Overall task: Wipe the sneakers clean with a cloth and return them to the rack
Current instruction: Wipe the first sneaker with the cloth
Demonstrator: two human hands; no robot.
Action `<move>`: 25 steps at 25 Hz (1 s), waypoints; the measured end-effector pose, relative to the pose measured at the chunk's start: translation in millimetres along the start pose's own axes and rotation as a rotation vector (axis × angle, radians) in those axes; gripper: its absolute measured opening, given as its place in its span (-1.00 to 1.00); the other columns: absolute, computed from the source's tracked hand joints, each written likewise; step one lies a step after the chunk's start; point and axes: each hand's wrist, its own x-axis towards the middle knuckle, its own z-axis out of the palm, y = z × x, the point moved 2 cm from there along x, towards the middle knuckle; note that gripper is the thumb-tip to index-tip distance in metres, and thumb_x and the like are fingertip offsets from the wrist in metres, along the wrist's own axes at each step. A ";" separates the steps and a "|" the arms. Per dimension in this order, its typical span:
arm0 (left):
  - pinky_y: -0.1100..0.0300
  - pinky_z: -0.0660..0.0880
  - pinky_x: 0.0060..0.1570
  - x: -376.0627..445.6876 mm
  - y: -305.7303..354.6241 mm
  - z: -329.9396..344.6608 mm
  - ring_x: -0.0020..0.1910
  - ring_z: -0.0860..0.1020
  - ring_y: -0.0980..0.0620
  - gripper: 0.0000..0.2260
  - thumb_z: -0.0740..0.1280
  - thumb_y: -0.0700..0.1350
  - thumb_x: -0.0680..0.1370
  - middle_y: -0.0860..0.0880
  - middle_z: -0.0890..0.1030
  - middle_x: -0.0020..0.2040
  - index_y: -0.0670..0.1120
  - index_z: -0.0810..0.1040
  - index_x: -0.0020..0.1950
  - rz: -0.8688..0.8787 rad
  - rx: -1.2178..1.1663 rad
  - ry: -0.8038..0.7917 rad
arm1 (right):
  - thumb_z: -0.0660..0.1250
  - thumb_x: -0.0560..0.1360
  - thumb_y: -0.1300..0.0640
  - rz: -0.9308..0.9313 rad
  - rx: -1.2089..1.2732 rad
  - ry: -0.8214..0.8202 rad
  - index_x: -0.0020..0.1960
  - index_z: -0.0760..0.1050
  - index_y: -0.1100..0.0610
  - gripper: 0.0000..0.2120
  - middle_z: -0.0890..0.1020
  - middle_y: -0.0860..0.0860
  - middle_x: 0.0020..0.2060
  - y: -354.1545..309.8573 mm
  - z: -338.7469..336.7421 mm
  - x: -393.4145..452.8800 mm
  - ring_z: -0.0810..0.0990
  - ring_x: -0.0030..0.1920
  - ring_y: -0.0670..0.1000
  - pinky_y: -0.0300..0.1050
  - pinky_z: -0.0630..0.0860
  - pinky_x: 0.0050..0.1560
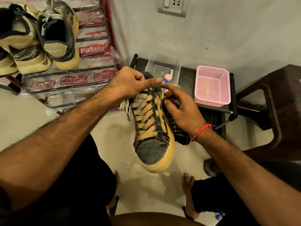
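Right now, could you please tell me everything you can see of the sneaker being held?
The sneaker is a dark, worn high-top with a tan rubber sole, wide tan laces and tan side stripes; its toe cap looks cracked and grey. It is held in the air above the tiled floor, toe pointing toward the person. The left hand grips its collar, and the right hand presses a dark checked cloth against its side.

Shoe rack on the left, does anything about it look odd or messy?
Yes. The rack is wrapped in printed plastic packaging that hangs torn and crumpled off its rails. The sneakers on it lie piled at angles, overlapping rather than standing side by side.
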 end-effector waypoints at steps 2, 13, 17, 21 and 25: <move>0.19 0.49 -0.35 1.7 1.7 2.4 -0.54 0.39 0.20 -0.56 0.48 0.25 0.42 0.08 0.43 -0.51 -0.05 0.45 -0.40 0.103 0.076 0.081 | 0.33 0.60 0.02 -0.033 -0.027 -0.041 0.47 0.41 -0.03 -0.56 0.51 0.02 0.26 -5.3 -3.2 0.4 0.49 0.30 -0.03 0.10 0.46 0.38; 0.44 0.32 -0.46 -1.0 -1.1 33.3 -0.51 0.40 0.14 -0.48 0.32 0.31 0.50 0.01 0.48 -0.49 -0.14 0.56 -0.35 0.313 0.191 0.203 | 0.14 0.43 -0.48 -0.094 -0.502 -0.044 0.42 0.35 -0.12 -0.31 0.56 -0.06 0.10 -11.5 2.6 -1.6 0.56 0.08 -0.03 0.06 0.59 0.10; 0.43 0.45 -0.31 -2.1 -1.1 28.1 -0.30 0.58 0.16 -0.44 0.24 0.42 0.52 0.06 0.63 -0.29 -0.07 0.66 -0.14 0.504 0.233 0.096 | 0.21 0.51 -0.22 -0.157 -0.374 -0.004 0.33 0.48 -0.01 -0.52 0.63 -0.02 0.05 -2.2 -8.1 0.6 0.58 0.03 -0.03 0.03 0.59 0.07; 0.08 0.45 0.26 1.6 -10.6 16.5 0.37 0.34 0.06 -0.36 0.28 0.49 0.43 0.01 0.44 0.38 0.11 0.53 0.34 0.721 0.477 -0.072 | 0.31 0.57 0.04 -0.245 -0.372 -0.021 0.32 0.50 0.07 -0.66 0.65 0.01 0.11 -2.4 -41.5 14.5 0.59 0.05 -0.04 -0.03 0.58 0.13; -0.40 0.20 0.41 -3.2 -6.5 18.4 0.54 0.04 -0.27 -0.27 0.26 0.59 0.33 -0.11 0.07 0.64 0.17 0.50 0.34 0.807 0.724 -0.016 | 0.33 0.59 0.11 -0.322 -0.365 -0.164 0.36 0.50 0.04 -0.66 0.65 -0.07 0.14 -1.9 -66.2 20.6 0.61 0.12 -0.12 -0.15 0.55 0.19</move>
